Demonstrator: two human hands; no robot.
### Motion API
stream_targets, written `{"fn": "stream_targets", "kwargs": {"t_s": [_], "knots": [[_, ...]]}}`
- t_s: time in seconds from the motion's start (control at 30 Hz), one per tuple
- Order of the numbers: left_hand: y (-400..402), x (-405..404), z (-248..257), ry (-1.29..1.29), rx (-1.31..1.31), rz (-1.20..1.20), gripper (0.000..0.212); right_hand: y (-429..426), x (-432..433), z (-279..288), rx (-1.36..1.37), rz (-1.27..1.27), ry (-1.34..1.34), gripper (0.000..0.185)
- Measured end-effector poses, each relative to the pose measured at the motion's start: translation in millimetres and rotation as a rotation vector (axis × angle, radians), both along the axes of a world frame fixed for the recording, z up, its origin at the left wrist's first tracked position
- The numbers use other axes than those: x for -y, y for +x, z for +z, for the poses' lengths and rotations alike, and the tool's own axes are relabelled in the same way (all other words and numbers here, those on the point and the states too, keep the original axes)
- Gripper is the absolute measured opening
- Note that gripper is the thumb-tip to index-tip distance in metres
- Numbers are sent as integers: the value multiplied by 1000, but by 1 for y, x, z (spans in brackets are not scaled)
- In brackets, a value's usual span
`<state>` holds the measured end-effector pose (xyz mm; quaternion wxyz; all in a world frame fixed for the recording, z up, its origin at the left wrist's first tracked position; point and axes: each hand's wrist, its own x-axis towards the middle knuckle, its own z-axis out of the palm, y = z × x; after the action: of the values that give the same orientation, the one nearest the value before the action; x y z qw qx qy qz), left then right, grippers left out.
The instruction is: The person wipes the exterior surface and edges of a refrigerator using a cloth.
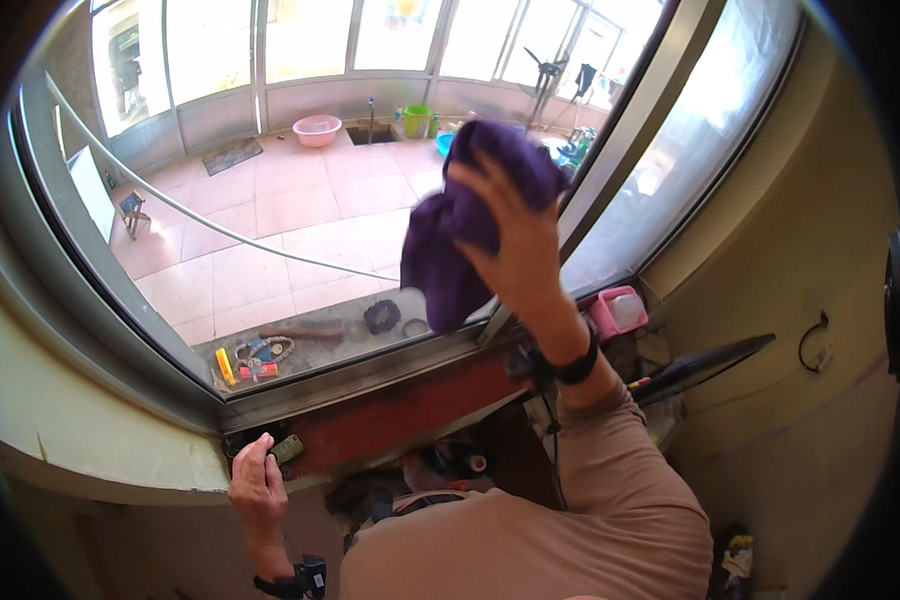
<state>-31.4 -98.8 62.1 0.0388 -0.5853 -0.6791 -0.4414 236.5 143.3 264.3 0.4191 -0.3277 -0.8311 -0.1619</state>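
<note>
A purple cloth [457,232] is bunched under my right hand [514,247], which presses it with spread fingers against the window pane [322,262], near the metal frame upright on the right. My left hand [257,474] is raised at the lower left with its fingers loosely bent and nothing visible in it. Just beyond it, a small greenish device [286,450] lies at the left end of the red inner sill [412,405]. A black band is on each wrist.
On the outer ledge lie a yellow-orange object [226,367], a beaded string [281,349] and a dark ring-shaped object [382,317]. A pink basket [619,312] stands at the sill's right end, beside a dark flat panel [701,366]. A cable hangs under my right arm.
</note>
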Motion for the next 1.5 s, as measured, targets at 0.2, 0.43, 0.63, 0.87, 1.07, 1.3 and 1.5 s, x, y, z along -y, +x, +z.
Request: {"fn": "stream_targets", "kwargs": {"t_s": [0.2, 0.43, 0.63, 0.87, 1.07, 1.3, 1.5], "knots": [[0, -1, -2, -11, -32, -17, 28, -2, -13, 15, -104, 43, 84, 57], [2, 5, -3, -5, -36, -1, 28, 4, -20, -15, 13, 35, 70, 75], [0, 15, 1, -16, -86, 32, 28, 11, -76, 56, -270, 199, 165, 76], [14, -5, 1, 5, -100, -48, 28, 39, -99, 101, -510, 103, 278, 67], [17, 13, -22, -45, -52, 11, 31, 25, -88, -62, -540, 92, 125, 78], [14, 17, -18, -76, -42, 9, 28, 2, -61, -180, -678, -121, -126, 80], [14, 43, -29, -87, -72, 115, 32, -36, -44, -237, -951, -150, -285, 81]]}}
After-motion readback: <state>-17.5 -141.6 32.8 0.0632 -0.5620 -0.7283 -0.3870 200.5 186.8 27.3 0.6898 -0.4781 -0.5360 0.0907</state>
